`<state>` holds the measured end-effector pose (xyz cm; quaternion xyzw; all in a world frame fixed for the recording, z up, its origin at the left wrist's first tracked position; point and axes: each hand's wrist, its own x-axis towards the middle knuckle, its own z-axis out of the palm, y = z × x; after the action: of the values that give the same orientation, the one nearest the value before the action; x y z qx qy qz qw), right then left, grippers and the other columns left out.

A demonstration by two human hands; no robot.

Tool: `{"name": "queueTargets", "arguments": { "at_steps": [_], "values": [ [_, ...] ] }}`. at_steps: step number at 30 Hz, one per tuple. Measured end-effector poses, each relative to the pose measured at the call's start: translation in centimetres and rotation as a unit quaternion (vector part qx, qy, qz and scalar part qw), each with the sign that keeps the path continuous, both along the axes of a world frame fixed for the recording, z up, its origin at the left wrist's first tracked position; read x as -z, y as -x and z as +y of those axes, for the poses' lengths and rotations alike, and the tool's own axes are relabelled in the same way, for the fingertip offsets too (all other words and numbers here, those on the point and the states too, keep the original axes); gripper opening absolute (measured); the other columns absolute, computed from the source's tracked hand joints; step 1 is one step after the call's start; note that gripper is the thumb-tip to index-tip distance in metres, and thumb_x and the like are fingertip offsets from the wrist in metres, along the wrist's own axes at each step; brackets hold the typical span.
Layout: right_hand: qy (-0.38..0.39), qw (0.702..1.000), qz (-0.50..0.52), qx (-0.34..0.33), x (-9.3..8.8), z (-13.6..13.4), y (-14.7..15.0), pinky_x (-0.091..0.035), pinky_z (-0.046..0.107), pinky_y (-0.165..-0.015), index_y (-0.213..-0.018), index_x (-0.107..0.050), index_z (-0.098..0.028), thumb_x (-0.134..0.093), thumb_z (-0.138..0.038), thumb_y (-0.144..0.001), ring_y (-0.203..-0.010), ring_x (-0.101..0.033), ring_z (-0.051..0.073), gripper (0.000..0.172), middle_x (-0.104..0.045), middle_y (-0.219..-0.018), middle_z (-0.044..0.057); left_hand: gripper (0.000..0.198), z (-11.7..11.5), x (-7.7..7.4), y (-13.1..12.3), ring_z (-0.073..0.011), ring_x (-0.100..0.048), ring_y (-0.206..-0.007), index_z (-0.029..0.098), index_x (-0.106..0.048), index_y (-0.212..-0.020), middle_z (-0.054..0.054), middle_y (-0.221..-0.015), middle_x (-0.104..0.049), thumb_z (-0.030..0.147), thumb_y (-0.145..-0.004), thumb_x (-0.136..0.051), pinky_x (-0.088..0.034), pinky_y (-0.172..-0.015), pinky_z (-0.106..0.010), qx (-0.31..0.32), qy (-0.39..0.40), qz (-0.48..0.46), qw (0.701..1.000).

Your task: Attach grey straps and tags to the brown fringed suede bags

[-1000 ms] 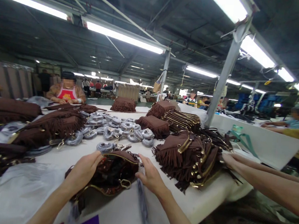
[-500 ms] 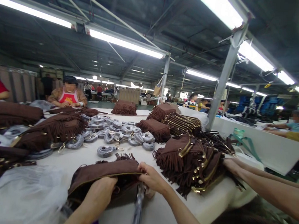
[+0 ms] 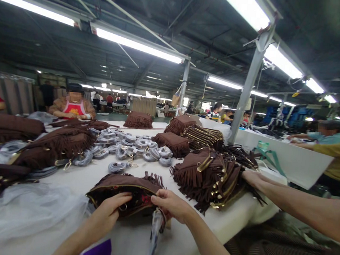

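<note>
A brown fringed handbag [image 3: 111, 180] lies in front of me, its zip opening gaping toward me and a dark, red-patterned lining showing. My left hand [image 3: 107, 213] is at the front edge of the opening, fingers bent over into the mouth and thumb side outside. At the bag's right end, my right hand [image 3: 173, 205] pinches the corner between thumb and fingers. Below it hangs a plastic-wrapped strap [image 3: 155, 227]. Some fringe [image 3: 155, 178] sticks up behind the bag.
Coiled, wrapped straps [image 3: 117, 167] lie beyond the bag. A pile of fringed bags [image 3: 193, 165] stands to the right, touched by another person's hands [image 3: 253, 178]. Clear plastic sheeting [image 3: 28, 210] and more brown bags [image 3: 58, 145] are on the left. A person in a red apron [image 3: 74, 105] sits across the table.
My left hand has drawn back somewhat from inside the bag, and the opening gapes wider, exposing the lining. My right hand stays at the right corner. The view has shifted slightly.
</note>
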<state>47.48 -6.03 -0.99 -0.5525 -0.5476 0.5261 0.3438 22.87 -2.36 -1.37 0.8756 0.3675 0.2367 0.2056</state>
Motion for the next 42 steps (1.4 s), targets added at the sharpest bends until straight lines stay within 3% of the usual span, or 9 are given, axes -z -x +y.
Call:
{"name": "queueTargets", "arguments": {
  "at_steps": [5,13,19,23,28,32,35,38,42],
  "values": [
    [0.054,0.997,0.049,-0.005,-0.7,-1.0,0.2,-0.034,0.017,-0.033,-0.085,-0.045,-0.022,-0.068,-0.057,-0.071,-0.04,-0.047,0.009,0.044,-0.048,-0.059,-0.008,0.032,-5.0,-2.3,-4.2,-0.0174,-0.06,-0.099,0.023,-0.066,-0.1,-0.005,-0.105,-0.064,0.011,-0.083,-0.042,-0.047,-0.087,-0.027,0.067,-0.041,-0.052,0.996],
    [0.059,0.997,0.033,0.044,-0.1,-2.3,-0.7,-0.018,0.014,-0.033,-0.076,-0.053,-0.018,-0.073,-0.038,-0.067,-0.04,-0.039,0.004,0.029,-0.042,-0.053,-0.009,0.014,-6.0,0.1,-6.7,-0.0178,-0.058,-0.085,0.02,-0.052,-0.084,-0.004,-0.094,-0.058,0.008,-0.081,-0.045,-0.041,-0.073,-0.027,-0.041,-0.031,0.027,0.998],
    [0.024,0.998,0.049,0.019,0.9,-2.8,-1.5,-0.014,0.017,-0.036,-0.086,-0.056,-0.017,-0.066,-0.021,-0.06,-0.044,-0.041,0.005,0.028,-0.052,-0.057,-0.008,0.012,-8.3,0.6,-6.6,-0.0182,-0.058,-0.08,0.021,-0.052,-0.082,-0.003,-0.088,-0.06,0.017,-0.089,-0.043,-0.038,-0.067,-0.027,-0.028,-0.012,0.057,0.998],
    [-0.031,0.999,-0.001,0.017,1.3,-2.5,-2.4,-0.018,0.018,-0.039,-0.087,-0.055,-0.018,-0.063,-0.021,-0.061,-0.041,-0.034,0.005,0.028,-0.048,-0.053,-0.01,0.02,-6.6,-0.3,-4.4,-0.0188,-0.058,-0.08,0.021,-0.053,-0.081,-0.004,-0.088,-0.06,0.014,-0.09,-0.036,-0.041,-0.07,-0.028,-0.076,-0.055,0.044,0.995],
    [-0.156,0.969,-0.172,0.085,2.5,-1.0,-3.9,-0.035,0.022,-0.055,-0.074,-0.05,-0.02,-0.057,-0.018,-0.066,-0.057,-0.049,0.012,0.01,-0.05,-0.06,-0.006,0.036,-1.1,-1.2,2.1,-0.0217,-0.056,-0.099,0.016,-0.057,-0.096,-0.009,-0.102,-0.059,-0.002,-0.075,-0.034,-0.042,-0.09,-0.034,-0.157,-0.096,0.012,0.983],
    [-0.198,0.94,-0.26,0.101,2.8,-0.8,-4.3,-0.033,0.028,-0.065,-0.069,-0.054,-0.02,-0.057,-0.012,-0.067,-0.069,-0.051,0.018,0.009,-0.054,-0.065,-0.002,0.035,1.1,-1.5,6.4,-0.021,-0.058,-0.09,0.016,-0.057,-0.088,-0.008,-0.09,-0.06,-0.002,-0.07,-0.033,-0.044,-0.082,-0.032,-0.203,-0.064,0.055,0.976],
    [-0.255,0.868,-0.406,0.131,2.5,-1.1,-2.8,-0.033,0.033,-0.071,-0.074,-0.059,-0.019,-0.057,-0.005,-0.07,-0.079,-0.054,0.023,0.014,-0.061,-0.076,0.004,0.033,1.5,-1.8,8.1,-0.0205,-0.059,-0.091,0.017,-0.058,-0.091,-0.008,-0.096,-0.063,0.002,-0.076,-0.033,-0.044,-0.081,-0.03,-0.247,-0.047,0.065,0.966],
    [-0.327,0.776,-0.522,0.139,1.7,-1.6,1.2,-0.034,0.034,-0.075,-0.081,-0.062,-0.018,-0.054,-0.006,-0.081,-0.086,-0.057,0.025,0.014,-0.065,-0.088,0.009,0.036,2.1,-1.8,9.1,-0.0207,-0.061,-0.101,0.021,-0.062,-0.099,-0.006,-0.108,-0.066,0.005,-0.075,-0.04,-0.043,-0.085,-0.028,-0.198,0.011,0.118,0.973],
    [-0.325,0.844,-0.427,0.005,0.7,-2.3,9.2,-0.039,0.026,-0.069,-0.087,-0.062,-0.021,-0.05,-0.014,-0.092,-0.08,-0.063,0.017,0.016,-0.067,-0.086,0.001,0.027,3.3,-1.2,9.5,-0.0233,-0.064,-0.094,0.022,-0.066,-0.083,-0.004,-0.094,-0.072,0.01,-0.071,-0.046,-0.043,-0.078,-0.028,-0.165,0.061,0.176,0.969]
  ]
}}
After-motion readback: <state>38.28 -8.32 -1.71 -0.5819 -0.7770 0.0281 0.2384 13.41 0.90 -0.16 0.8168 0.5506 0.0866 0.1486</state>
